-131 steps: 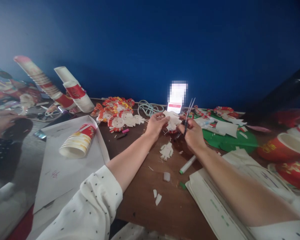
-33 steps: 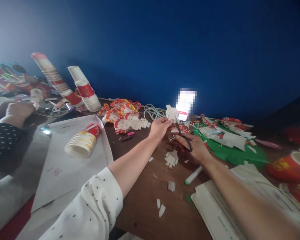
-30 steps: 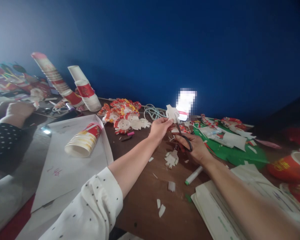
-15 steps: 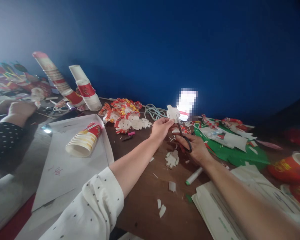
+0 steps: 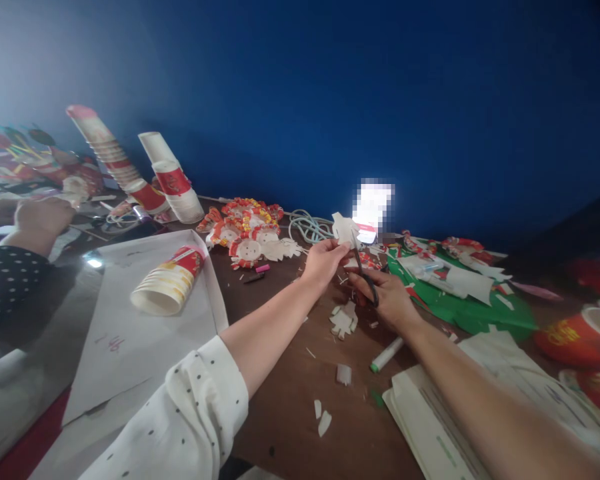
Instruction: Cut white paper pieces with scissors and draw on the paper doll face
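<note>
My left hand [image 5: 326,262] pinches a white paper cutout [image 5: 345,229] with a jagged outline, held above the brown table [image 5: 280,380]. Black-handled scissors [image 5: 372,292] are gripped in my right hand [image 5: 391,297], their blades pointing up at the cutout's right edge. Whether the blades touch the paper I cannot tell. Below the hands lies another white cutout [image 5: 344,320], with small paper scraps around it. A white marker with a green end [image 5: 387,354] rests under my right forearm.
Decorated paper figures [image 5: 250,230] and a coiled pale cord [image 5: 307,227] lie behind. Nested paper cups [image 5: 170,283] rest on a white box lid [image 5: 130,360] at left. Green paper [image 5: 460,313] and white sheets [image 5: 420,427] are at right. A co-worker's hand [image 5: 45,219] is far left.
My right hand and the scissors have shifted slightly left and down, and the scissor loop sits a little differently. The cutout stays in my left hand, nearly unmoved.
</note>
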Demonstrator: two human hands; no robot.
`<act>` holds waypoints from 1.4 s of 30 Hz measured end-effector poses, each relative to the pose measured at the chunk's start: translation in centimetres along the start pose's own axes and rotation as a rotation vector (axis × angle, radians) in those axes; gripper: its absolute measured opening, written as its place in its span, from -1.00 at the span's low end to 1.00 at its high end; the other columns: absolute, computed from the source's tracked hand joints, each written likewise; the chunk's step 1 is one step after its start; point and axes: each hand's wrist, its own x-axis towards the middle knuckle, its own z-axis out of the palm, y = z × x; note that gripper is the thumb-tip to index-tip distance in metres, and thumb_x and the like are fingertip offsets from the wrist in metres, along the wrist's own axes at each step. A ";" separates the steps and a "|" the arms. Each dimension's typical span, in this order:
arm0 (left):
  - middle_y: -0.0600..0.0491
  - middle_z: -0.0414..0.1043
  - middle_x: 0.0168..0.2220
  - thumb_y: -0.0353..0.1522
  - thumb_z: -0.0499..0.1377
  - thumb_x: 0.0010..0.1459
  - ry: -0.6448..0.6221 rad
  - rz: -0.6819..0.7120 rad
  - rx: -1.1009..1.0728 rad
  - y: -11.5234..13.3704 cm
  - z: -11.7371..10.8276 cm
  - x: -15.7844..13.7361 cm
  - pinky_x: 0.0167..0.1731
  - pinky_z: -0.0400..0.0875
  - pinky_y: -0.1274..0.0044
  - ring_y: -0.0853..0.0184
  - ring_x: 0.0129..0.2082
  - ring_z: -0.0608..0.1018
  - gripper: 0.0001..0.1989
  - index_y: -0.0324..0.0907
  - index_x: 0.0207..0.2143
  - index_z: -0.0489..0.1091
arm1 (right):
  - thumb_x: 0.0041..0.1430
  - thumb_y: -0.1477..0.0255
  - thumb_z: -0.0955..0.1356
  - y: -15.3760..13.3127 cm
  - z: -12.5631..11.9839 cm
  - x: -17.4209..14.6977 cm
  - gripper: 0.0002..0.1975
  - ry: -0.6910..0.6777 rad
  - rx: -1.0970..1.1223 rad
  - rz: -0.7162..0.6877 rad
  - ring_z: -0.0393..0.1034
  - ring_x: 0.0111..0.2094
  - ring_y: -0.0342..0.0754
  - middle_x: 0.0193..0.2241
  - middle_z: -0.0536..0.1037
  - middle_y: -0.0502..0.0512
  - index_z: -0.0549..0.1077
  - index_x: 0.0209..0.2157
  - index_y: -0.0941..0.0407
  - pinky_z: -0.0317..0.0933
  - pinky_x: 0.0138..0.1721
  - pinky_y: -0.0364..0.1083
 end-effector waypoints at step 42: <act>0.04 0.46 -0.51 -0.36 0.27 0.03 -0.059 -0.019 0.049 0.2 -0.1 -0.1 -0.38 0.42 0.52 0.42 -0.52 0.51 -0.86 -0.26 -0.47 0.40 | 0.06 0.06 0.38 0.6 -0.5 0.2 -0.49 -0.032 -0.041 -0.023 0.18 -0.64 -0.15 -0.72 0.34 -0.07 0.55 -0.11 0.17 0.07 -0.59 -0.14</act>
